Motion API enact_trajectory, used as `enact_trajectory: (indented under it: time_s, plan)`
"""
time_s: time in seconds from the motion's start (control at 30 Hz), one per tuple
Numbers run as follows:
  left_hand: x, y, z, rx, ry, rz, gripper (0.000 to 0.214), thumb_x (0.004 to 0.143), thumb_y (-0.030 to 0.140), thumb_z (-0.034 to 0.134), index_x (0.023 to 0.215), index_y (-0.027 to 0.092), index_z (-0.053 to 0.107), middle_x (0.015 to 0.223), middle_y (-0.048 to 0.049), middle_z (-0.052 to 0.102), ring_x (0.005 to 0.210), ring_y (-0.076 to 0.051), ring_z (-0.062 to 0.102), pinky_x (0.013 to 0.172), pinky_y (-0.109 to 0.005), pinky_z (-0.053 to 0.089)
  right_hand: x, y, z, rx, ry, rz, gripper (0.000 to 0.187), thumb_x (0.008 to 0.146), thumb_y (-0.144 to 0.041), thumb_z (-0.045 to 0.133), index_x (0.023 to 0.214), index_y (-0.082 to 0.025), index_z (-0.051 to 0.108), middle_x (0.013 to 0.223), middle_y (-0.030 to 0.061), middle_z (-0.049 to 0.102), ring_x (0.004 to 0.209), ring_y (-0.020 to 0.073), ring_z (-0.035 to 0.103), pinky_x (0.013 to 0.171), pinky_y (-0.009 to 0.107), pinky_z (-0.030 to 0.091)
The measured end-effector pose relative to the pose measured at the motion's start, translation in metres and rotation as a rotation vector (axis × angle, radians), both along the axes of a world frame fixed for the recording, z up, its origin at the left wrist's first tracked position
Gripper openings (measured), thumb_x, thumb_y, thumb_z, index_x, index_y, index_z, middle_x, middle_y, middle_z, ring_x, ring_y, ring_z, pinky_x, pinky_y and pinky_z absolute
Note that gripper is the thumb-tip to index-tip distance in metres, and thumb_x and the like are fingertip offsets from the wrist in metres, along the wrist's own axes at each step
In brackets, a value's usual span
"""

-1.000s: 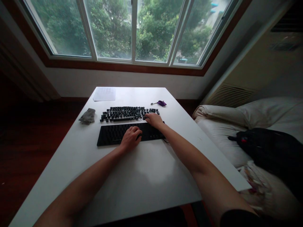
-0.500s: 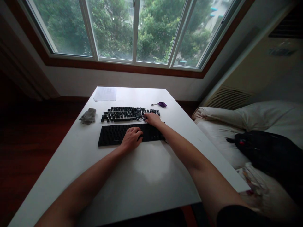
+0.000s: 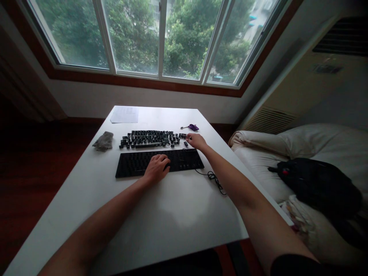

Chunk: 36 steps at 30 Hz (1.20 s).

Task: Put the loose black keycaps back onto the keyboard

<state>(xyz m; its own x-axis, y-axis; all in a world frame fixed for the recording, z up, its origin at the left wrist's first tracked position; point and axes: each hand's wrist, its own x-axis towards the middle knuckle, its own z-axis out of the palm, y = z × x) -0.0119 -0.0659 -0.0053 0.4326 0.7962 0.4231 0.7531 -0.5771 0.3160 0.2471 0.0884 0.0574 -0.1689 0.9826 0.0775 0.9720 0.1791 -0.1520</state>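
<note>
My left hand (image 3: 156,168) rests over the middle of a black keyboard (image 3: 132,163), fingers bent and thumb apart, with a dark gap between them. Behind the keyboard lie rows of loose black keycaps (image 3: 143,138). At the right end of those rows, my right hand (image 3: 197,141) has its thumb and fingers pinched at a small dark keycap (image 3: 190,137), partly hidden by the fingertips. Another loose keycap (image 3: 185,144) lies just in front of it. A coiled black cable (image 3: 212,177) runs from the keyboard's right side, under my right forearm.
A crumpled grey cloth (image 3: 103,142) sits left of the keycaps. Behind them are a paper sheet (image 3: 124,114) and a purple brush-like item (image 3: 193,127). All rest on a white table (image 3: 161,218). A black bag (image 3: 316,188) lies on a pale seat to the right.
My right hand has moved right along the keycaps to their end, uncovering the keycaps and cable it hid. My left hand stays on the keyboard. The view has shifted slightly.
</note>
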Motion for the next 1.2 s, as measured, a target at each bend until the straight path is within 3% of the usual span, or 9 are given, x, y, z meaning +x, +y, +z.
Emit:
enact_trajectory:
  time_s: [0.23, 0.33, 0.47, 0.6, 0.7, 0.9, 1.2]
  plan:
    - [0.001, 0.002, 0.001, -0.010, 0.002, -0.001, 0.022, 0.086, 0.021, 0.061, 0.107, 0.024, 0.067, 0.118, -0.0075, 0.062, 0.112, -0.026, 0.054, 0.101, -0.044, 0.042, 0.014, -0.013, -0.006, -0.043, 0.027, -0.091, 0.035, 0.098, -0.040, 0.047, 0.108, -0.019, 0.073, 0.110, 0.0111, 0.073, 0.099, 0.0222, 0.065, 0.077, 0.027, 0.043]
    - [0.003, 0.002, 0.003, -0.019, 0.022, 0.013, 0.025, 0.081, 0.017, 0.062, 0.104, 0.025, 0.067, 0.115, -0.0074, 0.062, 0.111, -0.027, 0.053, 0.098, -0.045, 0.042, 0.015, -0.025, 0.003, 0.051, 0.131, -0.013, 0.041, 0.102, -0.042, 0.040, 0.104, -0.017, 0.072, 0.104, 0.0109, 0.072, 0.095, 0.0207, 0.064, 0.080, 0.027, 0.043]
    - [0.004, 0.002, 0.004, -0.016, 0.031, 0.024, 0.025, 0.078, 0.016, 0.062, 0.101, 0.024, 0.066, 0.113, -0.0078, 0.062, 0.109, -0.028, 0.053, 0.096, -0.045, 0.042, 0.022, -0.046, 0.015, 0.165, 0.418, 0.172, 0.044, 0.100, -0.047, 0.041, 0.098, -0.017, 0.072, 0.097, 0.0081, 0.070, 0.091, 0.0184, 0.063, 0.083, 0.029, 0.045]
    - [0.006, 0.001, 0.003, -0.002, 0.031, 0.042, 0.021, 0.079, 0.018, 0.063, 0.100, 0.024, 0.065, 0.111, -0.0077, 0.062, 0.107, -0.028, 0.053, 0.095, -0.045, 0.041, 0.027, -0.068, 0.022, -0.164, 0.697, 0.294, 0.042, 0.091, -0.054, 0.057, 0.099, -0.015, 0.069, 0.073, 0.0008, 0.064, 0.063, 0.0125, 0.056, 0.064, 0.027, 0.047]
    - [0.009, -0.001, 0.005, 0.021, 0.044, 0.059, 0.015, 0.084, 0.025, 0.063, 0.098, 0.024, 0.065, 0.108, -0.0080, 0.062, 0.105, -0.028, 0.054, 0.093, -0.045, 0.041, 0.025, -0.082, 0.028, -0.356, 0.802, 0.397, 0.040, 0.085, -0.053, 0.066, 0.099, -0.015, 0.068, 0.067, -0.0022, 0.061, 0.058, 0.0107, 0.056, 0.059, 0.025, 0.048]
    - [0.010, -0.003, 0.007, 0.057, 0.077, 0.115, 0.011, 0.087, 0.033, 0.065, 0.092, 0.023, 0.064, 0.102, -0.0088, 0.062, 0.101, -0.028, 0.054, 0.093, -0.045, 0.040, 0.014, -0.092, 0.032, -0.426, 0.808, 0.532, 0.032, 0.085, -0.045, 0.069, 0.098, -0.016, 0.069, 0.078, 0.0016, 0.069, 0.069, 0.0133, 0.066, 0.068, 0.027, 0.054]
    - [0.012, -0.003, 0.007, 0.061, 0.071, 0.127, 0.012, 0.086, 0.034, 0.065, 0.093, 0.024, 0.066, 0.101, -0.0091, 0.061, 0.102, -0.029, 0.054, 0.094, -0.046, 0.040, -0.007, -0.103, 0.049, -0.269, 0.530, 0.591, 0.020, 0.089, -0.035, 0.062, 0.094, -0.017, 0.070, 0.069, -0.0015, 0.065, 0.066, 0.0124, 0.064, 0.064, 0.023, 0.045]
